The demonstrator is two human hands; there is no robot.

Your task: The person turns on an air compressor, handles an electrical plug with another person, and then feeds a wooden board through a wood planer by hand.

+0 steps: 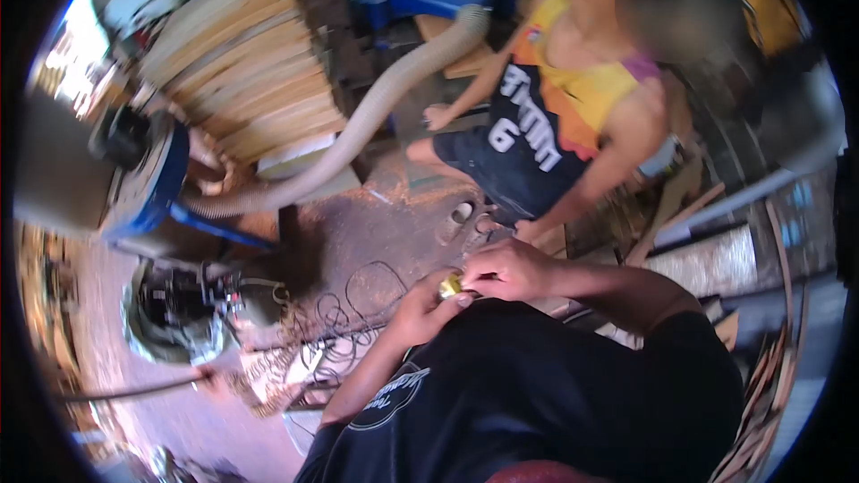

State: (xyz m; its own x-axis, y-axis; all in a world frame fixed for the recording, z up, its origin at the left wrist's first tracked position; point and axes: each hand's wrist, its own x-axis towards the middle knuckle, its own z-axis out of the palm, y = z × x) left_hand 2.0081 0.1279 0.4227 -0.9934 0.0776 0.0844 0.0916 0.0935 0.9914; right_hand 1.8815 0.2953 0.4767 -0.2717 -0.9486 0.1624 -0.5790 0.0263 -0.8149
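Note:
In front of my black shirt, my left hand [424, 309] is closed around a small shiny gold-yellow object [450, 285]. The object's kind is too small to make out. Right beside it is my right hand [507, 269], its fingers pinched together at the object's right side. Whether those fingers grip the object itself or something smaller is hidden.
A person in a colourful tank top [573, 80] stands just ahead. A ribbed hose [376, 116] runs to a blue-rimmed machine [148, 179]. Stacked boards [250, 72] stand behind. Coiled cables [344, 313] and a compressor-like machine [183, 300] lie on the dusty floor.

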